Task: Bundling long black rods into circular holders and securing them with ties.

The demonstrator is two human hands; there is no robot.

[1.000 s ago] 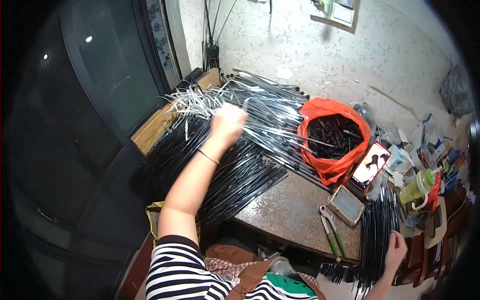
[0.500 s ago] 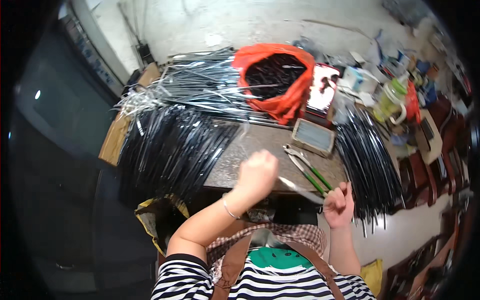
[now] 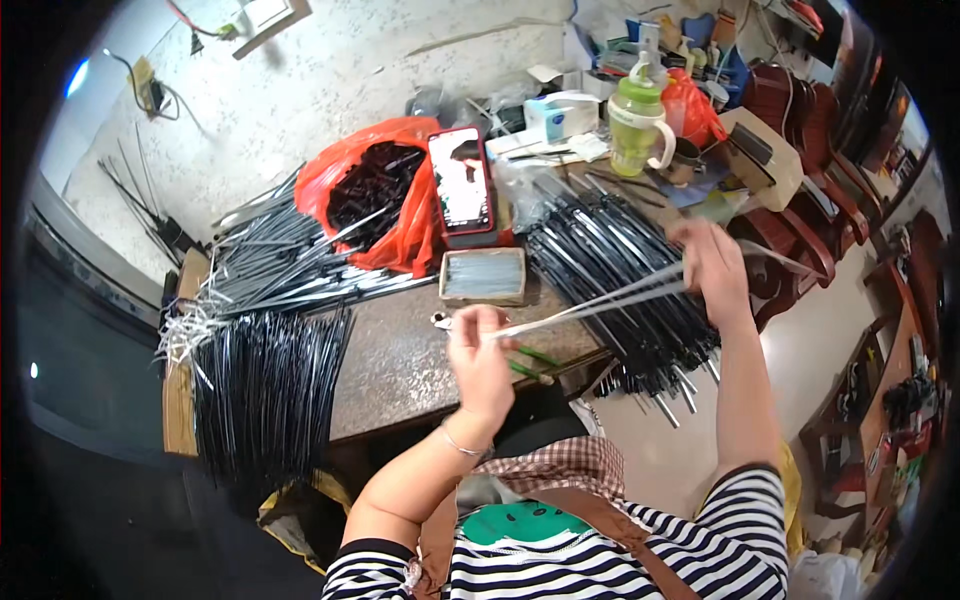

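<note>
My left hand [image 3: 478, 362] and my right hand [image 3: 712, 264] hold the two ends of a thin bundle of pale rods [image 3: 600, 300] stretched between them above the table's right edge. The left hand pinches the near end, and the right hand grips the far end over a heap of black rods [image 3: 620, 290]. A second heap of black rods [image 3: 265, 385] lies at the table's left. Green-handled pliers [image 3: 530, 365] rest just right of my left hand.
On the brown stone tabletop [image 3: 400, 365] lie a small tray of pale pieces [image 3: 483, 276], a phone [image 3: 462, 185] and an orange bag of black parts [image 3: 375, 190]. A green bottle [image 3: 636, 125] and clutter stand at the back right. Silver-tipped rods [image 3: 260, 280] pile at the left.
My left hand came back from the far left pile to the table's near edge. My right hand rose from below the table. Both now hold pale rods; the view swung right.
</note>
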